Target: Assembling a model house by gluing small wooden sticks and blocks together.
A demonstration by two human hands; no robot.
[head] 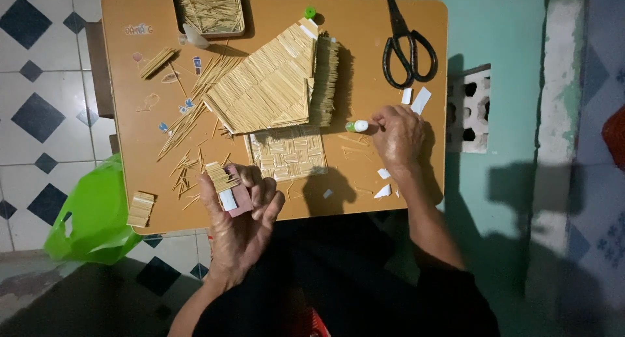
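Left hand [241,213], nearest the camera, pinches a small pink block [238,199] with a bundle of sticks [221,176] on it. Right hand [398,136] closes on a glue bottle [357,125] lying on the table [130,116], beside the stick panel [288,153].

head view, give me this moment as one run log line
left hand: holds small stick panel | right hand: holds glue tube | table: stick roof, scissors, stick tin

Black scissors [407,44], green bag [91,213]
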